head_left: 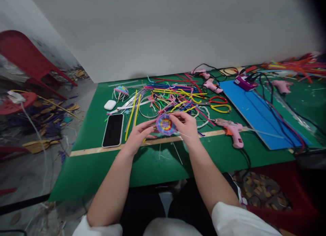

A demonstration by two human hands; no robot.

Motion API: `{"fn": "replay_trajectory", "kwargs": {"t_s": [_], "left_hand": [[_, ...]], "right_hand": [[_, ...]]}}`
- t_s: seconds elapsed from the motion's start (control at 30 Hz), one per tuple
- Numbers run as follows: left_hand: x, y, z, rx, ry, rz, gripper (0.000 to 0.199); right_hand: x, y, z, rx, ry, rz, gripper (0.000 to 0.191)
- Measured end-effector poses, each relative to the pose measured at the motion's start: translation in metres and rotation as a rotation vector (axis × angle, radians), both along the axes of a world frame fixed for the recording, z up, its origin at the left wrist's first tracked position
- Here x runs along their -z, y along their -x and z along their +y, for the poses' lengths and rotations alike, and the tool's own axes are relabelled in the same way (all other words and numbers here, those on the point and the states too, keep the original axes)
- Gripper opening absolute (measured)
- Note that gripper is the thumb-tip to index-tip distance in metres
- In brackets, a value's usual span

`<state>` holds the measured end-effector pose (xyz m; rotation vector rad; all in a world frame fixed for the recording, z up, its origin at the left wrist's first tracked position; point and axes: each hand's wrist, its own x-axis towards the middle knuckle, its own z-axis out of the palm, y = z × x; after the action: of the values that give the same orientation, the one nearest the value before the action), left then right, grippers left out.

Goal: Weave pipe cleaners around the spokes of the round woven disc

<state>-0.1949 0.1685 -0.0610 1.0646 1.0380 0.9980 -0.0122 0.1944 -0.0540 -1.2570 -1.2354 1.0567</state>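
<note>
Head view shows the disc point(166, 124) over the green table point(102, 174), between the two hands. The right hand point(185, 123) pinches its upper right edge, thumb against fingers; the left hand point(139, 135) is half curled at the left edge (whether it truly grips, I cannot tell). The disc looks light, soft and probably bendable; its rim seems the best hold, clear of the thin wires point(177, 153) below, which could bend.

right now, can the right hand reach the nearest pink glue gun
Probably yes: nothing bulky lies between the right hand and the nearest pink glue gun, though that hand is holding the colourful disc.
</note>
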Motion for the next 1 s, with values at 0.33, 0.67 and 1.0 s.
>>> {"fn": "replay_trajectory", "kwargs": {"t_s": [0.33, 0.67, 1.0], "left_hand": [[0.009, -0.013, 0.001, -0.102, 0.035, 0.035, 0.033], [0.001, 0.029, 0.02, -0.841, -0.11, -0.211, 0.025], [0.011, 0.012, 0.015, -0.632, -0.172, -0.073, 0.031]], "right_hand": [[0.009, 0.011, -0.003, -0.376, -0.01, -0.037, 0.03], [-0.003, -0.035, 0.008, -0.119, -0.057, -0.057, 0.029], [0.032, 0.013, 0.028, -0.603, -0.43, -0.7, 0.021]]}}
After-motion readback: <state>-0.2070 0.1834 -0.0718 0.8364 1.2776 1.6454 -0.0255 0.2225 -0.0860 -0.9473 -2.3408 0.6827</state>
